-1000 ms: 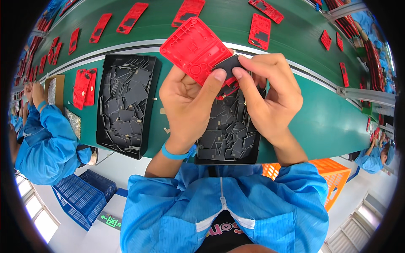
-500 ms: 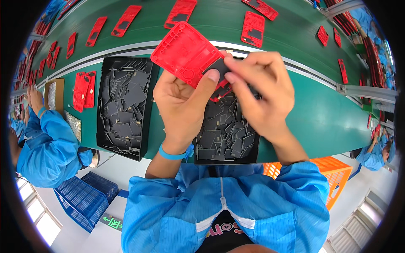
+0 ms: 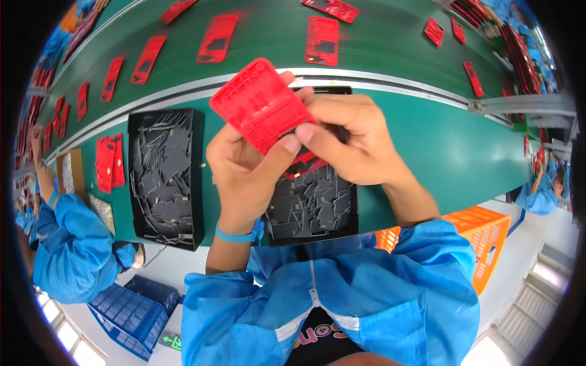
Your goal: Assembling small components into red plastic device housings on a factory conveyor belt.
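Above the table I hold a red plastic housing (image 3: 259,104), tilted, with its ribbed inner side showing. My left hand (image 3: 241,174) grips it from the left and below, thumb on its lower part. From the right, my right hand (image 3: 357,140) closes on the same housing, its thumb tip beside the left thumb. A dark flat piece lies under the thumbs and is almost wholly hidden. Beneath my hands stands a black tray (image 3: 317,239) full of thin dark grey square pieces (image 3: 311,201). A second black tray (image 3: 198,183) with similar pieces is to its left.
Red housings (image 3: 217,39) lie along the green conveyor (image 3: 268,30) beyond a metal rail. Two or more red housings (image 3: 110,161) lie left of the trays. A co-worker in blue (image 3: 73,244) sits at left. An orange crate (image 3: 482,238) stands at right, a blue crate (image 3: 131,311) at lower left.
My right fingers have come off the dark square's edge, and the right thumb now presses beside the left. The dark piece is mostly covered. The view has shifted, and the co-worker's arm is raised.
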Demonstrator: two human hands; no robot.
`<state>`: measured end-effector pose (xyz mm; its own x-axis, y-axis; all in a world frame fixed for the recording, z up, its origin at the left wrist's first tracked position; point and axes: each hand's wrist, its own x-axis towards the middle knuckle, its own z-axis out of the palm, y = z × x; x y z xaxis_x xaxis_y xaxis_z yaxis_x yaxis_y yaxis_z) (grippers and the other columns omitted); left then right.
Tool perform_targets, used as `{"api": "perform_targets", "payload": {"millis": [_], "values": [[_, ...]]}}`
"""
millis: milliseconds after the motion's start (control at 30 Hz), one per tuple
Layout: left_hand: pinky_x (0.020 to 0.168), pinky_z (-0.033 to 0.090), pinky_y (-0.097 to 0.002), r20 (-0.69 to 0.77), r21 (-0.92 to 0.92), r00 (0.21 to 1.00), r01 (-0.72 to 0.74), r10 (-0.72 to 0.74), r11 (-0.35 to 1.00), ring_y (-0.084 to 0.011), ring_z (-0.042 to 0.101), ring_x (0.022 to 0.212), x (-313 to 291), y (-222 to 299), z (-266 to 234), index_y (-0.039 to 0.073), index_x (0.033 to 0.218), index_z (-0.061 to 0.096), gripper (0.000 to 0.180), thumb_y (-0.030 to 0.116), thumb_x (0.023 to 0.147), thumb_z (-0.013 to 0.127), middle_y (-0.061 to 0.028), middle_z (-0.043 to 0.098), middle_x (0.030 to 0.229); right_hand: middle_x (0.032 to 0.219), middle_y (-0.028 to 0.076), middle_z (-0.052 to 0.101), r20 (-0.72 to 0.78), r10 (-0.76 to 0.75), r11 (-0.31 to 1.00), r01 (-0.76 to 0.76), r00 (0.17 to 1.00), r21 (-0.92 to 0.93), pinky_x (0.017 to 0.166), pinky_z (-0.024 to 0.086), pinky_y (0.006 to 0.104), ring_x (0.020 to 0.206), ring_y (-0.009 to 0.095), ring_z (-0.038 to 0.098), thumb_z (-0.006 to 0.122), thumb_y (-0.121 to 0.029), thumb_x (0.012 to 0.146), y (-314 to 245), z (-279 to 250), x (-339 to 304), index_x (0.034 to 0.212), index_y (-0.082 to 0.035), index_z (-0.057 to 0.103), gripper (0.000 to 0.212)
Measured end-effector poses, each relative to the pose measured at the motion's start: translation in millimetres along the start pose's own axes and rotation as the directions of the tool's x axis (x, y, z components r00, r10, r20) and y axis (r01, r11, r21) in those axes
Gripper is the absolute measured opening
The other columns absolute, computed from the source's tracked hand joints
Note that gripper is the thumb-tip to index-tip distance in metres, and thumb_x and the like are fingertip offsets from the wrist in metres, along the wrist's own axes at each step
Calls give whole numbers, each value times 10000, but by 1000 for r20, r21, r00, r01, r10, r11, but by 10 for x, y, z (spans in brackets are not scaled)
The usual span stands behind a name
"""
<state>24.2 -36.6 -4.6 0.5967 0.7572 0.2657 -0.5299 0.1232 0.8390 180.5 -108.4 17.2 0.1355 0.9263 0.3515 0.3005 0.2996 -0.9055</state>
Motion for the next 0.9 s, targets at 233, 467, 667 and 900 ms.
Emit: {"api": "perform_targets", "payload": {"millis": [233,467,667,900], "values": [[788,685,-449,-104,-72,971,206,-213,976,-377,560,1321,45,-34,6,-85,1377,511,439,-51,953,621,-242,507,1460,714,-40,588,-433,198,966,-249,880,-65,579,405,268,668,38,478,609,-204,1001,658,-751,139,918,9,711,250],[764,687,-403,-121,-15,962,246,-246,969,-335,623,1252,35,26,-33,-73,1332,547,374,1,973,627,-242,576,1370,786,207,722,-655,188,481,-650,732,-588,791,545,415,794,356,718,689,-548,885,1593,-2203,196,868,-14,764,540],[742,671,-370,-79,12,954,292,-291,956,-285,683,1128,96,-29,-19,-59,1272,596,298,68,1003,615,-217,647,1257,1205,234,702,-752,34,64,-752,658,-656,1080,429,546,1188,398,638,659,-684,821,2276,-3372,287,1357,-121,652,778],[705,642,-360,-120,101,951,296,-284,950,-301,706,1065,115,6,-49,-70,1300,572,423,284,1085,490,-240,669,1214,1165,151,756,-651,105,737,-498,752,-457,989,519,360,1109,246,705,734,-395,857,1610,-2644,505,1329,-19,674,606]]}}
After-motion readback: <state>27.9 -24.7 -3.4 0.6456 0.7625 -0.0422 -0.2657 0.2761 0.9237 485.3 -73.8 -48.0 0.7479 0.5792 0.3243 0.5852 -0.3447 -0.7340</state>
